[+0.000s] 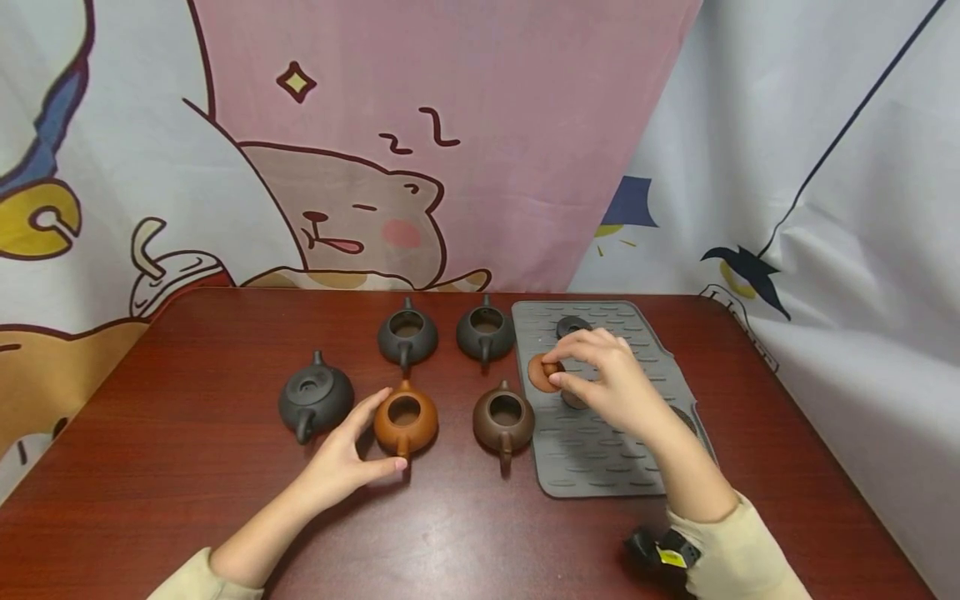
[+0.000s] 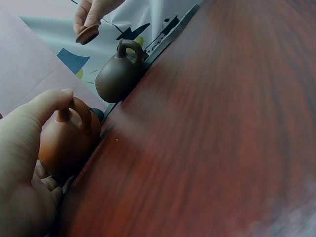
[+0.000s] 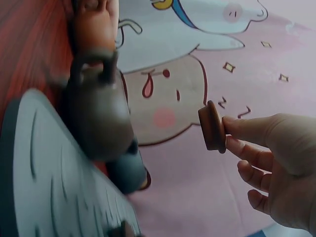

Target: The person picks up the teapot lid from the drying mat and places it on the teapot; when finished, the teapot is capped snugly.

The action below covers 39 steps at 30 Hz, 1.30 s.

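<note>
My left hand [image 1: 341, 462] holds an orange-brown clay teapot [image 1: 427, 421], thumb at its handle and the other fingers round its far-left side. That teapot has no lid on, so its round opening shows. Between thumb and fingertips, my right hand [image 1: 611, 379] pinches a matching orange-brown lid [image 3: 211, 128] by its knob, raised above the grey mat [image 1: 600, 475]. The left wrist view shows this lid [image 2: 88, 34] apart from any teapot. A lidless dark brown teapot [image 1: 486, 429] stands between the orange one and the mat.
Two lidless black teapots [image 1: 390, 343] [image 1: 470, 343] stand behind. Farther left is a black teapot [image 1: 315, 398] with its lid on. On the mat lie a black lid [image 1: 573, 323], a brown lid [image 1: 573, 400] and a dark item [image 1: 684, 418] partly behind my right arm. A printed curtain [image 1: 525, 167] hangs behind the table.
</note>
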Each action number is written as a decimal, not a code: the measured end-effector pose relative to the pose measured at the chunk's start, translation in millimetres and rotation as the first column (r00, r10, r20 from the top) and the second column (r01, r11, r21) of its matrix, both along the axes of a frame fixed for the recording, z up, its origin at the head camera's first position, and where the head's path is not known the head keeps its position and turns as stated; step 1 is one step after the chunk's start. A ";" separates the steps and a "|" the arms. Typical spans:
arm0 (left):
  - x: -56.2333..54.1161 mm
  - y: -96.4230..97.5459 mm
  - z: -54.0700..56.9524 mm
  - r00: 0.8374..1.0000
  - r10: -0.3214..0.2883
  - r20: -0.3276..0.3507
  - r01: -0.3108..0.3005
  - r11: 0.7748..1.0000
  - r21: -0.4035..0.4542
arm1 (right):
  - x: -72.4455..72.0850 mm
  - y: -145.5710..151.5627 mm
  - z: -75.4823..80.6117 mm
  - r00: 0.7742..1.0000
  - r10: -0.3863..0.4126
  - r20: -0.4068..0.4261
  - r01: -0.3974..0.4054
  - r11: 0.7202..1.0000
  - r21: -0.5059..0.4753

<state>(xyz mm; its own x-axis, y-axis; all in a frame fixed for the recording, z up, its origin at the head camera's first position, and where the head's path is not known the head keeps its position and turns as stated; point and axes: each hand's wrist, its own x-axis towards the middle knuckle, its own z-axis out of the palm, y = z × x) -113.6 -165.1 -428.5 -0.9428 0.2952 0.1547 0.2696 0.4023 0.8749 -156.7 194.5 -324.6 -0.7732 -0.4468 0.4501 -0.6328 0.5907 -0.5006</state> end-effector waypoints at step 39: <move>-0.8 -0.9 -0.6 1.000 -0.018 0.025 0.018 1.000 -0.002 | -1.8 -120.4 -7.0 0.978 0.207 -0.039 -0.204 0.976 0.074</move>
<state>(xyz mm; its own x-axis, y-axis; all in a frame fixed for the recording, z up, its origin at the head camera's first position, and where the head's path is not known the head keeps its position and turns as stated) -114.4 -166.0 -429.0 -0.9409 0.3125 0.1307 0.2551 0.3998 0.8804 -158.5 74.1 -331.6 -0.6408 -0.6253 0.4454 -0.7656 0.4778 -0.4307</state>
